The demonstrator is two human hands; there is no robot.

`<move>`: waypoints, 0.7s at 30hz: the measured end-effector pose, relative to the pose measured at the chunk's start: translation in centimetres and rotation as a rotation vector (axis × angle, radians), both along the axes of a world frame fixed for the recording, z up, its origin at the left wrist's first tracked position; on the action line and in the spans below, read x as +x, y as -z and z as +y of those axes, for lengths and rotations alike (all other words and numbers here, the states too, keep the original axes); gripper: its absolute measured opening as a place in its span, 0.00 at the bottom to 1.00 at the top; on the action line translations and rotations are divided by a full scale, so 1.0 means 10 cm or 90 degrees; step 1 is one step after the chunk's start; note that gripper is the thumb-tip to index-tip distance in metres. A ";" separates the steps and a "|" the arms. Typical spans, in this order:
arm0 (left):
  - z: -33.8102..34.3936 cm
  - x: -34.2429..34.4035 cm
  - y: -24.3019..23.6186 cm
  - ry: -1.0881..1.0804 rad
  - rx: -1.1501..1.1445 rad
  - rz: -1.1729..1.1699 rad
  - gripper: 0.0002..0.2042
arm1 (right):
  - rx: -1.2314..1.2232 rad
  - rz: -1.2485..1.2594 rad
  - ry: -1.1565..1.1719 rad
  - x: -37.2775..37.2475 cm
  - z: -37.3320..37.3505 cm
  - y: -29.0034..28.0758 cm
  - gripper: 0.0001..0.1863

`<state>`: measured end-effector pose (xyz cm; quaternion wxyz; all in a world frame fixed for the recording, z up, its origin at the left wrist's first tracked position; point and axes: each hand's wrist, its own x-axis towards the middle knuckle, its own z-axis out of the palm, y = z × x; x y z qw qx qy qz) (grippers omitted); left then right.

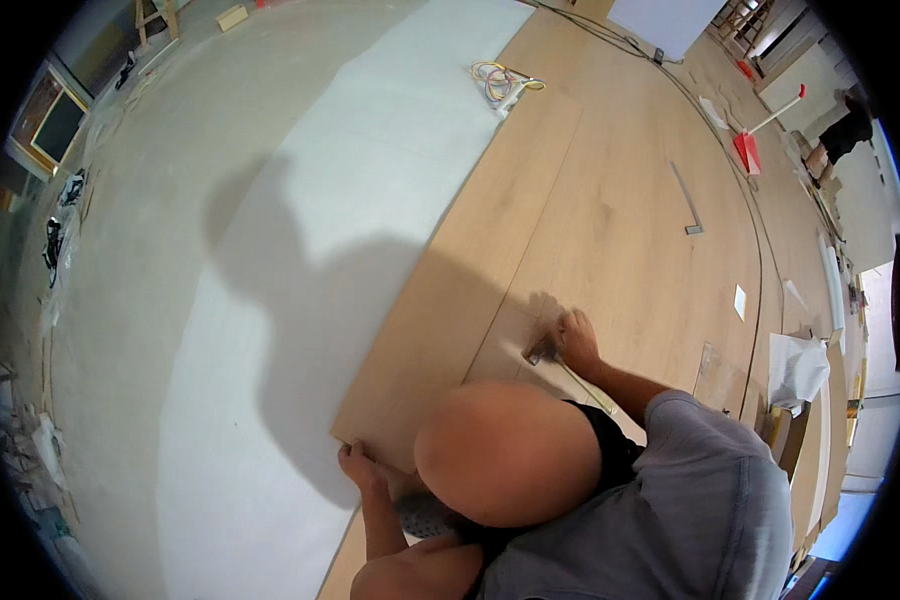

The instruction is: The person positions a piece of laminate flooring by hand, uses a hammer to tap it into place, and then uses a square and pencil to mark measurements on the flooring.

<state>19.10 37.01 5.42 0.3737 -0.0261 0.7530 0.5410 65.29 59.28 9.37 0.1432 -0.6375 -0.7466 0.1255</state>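
My left hand (358,464) is at the near corner of a light wood floor plank (425,330), its fingers curled against the edge beside the white underlay (300,330). Over the laid planks, my right hand (576,341) has its fingers bent down, right beside the head of a hammer (541,352). The hammer's pale handle slants back toward my bare knee. Whatever the right fingers hold, if anything, is hidden. My knee covers part of the planks between the two hands.
A metal square (692,228) and dark cables (760,250) lie on the planks to the right. Farther off are a red dustpan (748,152) and a person (844,135). A coil of coloured wires (503,82) rests at the planks' far edge. Bare concrete (130,300) spans the left.
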 end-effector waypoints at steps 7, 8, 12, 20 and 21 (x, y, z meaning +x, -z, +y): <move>0.09 -0.18 -0.08 0.243 -0.113 0.150 0.21 | -0.098 -0.202 -0.002 0.50 -0.88 0.09 0.27; 0.10 -0.24 -0.04 0.273 -0.129 0.138 0.21 | -0.139 -0.192 0.028 0.54 -0.84 0.13 0.28; 0.13 -0.45 0.16 0.362 -0.112 0.074 0.23 | -0.227 -0.245 0.079 0.70 -0.52 0.19 0.27; 0.32 -0.34 0.12 0.326 -0.147 0.048 0.23 | -0.190 -0.273 0.249 1.46 0.40 0.47 0.24; 0.33 -0.32 0.12 0.327 -0.164 0.079 0.23 | -0.206 -0.306 0.271 1.51 0.55 0.51 0.23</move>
